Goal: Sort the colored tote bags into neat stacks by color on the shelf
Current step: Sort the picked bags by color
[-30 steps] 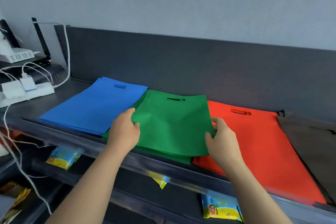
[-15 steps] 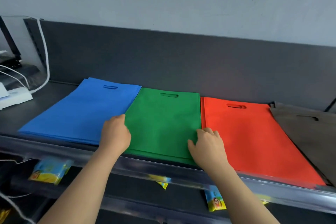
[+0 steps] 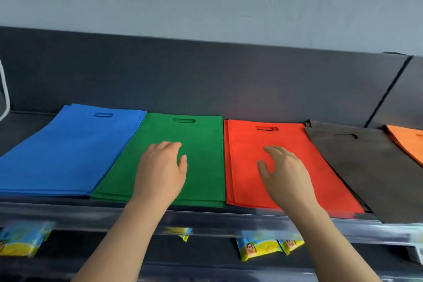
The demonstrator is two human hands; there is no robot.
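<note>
Five flat stacks of tote bags are carried side by side on the shelf (image 3: 25, 128), across the middle of the frame. From left to right are seen the blue stack (image 3: 68, 155), the green stack (image 3: 201, 144), the red stack (image 3: 325, 181), a dark grey-brown stack (image 3: 370, 167) and an orange stack (image 3: 409, 142). The blue and green stacks touch along one edge, and a narrow gap is left between green and red. The cut-out handles are all turned toward the dark back panel (image 3: 206, 75).

The left hand (image 3: 162, 167) is laid palm down on the green stack, its fingers stretched out and nothing gripped. The right hand (image 3: 283, 171) is held over the red stack with fingers spread wide and slightly bent; whether the fabric is touched cannot be told.

On the lower shelf, at the bottom of the frame, yellow and blue snack packets (image 3: 258, 247) are partly covered by the shelf's glossy front rail (image 3: 68, 213). The orange stack is cut off by the right edge, the blue one by the left edge. The number of bags in each stack cannot be made out. A white cable (image 3: 4, 89) is glimpsed at the left edge.
</note>
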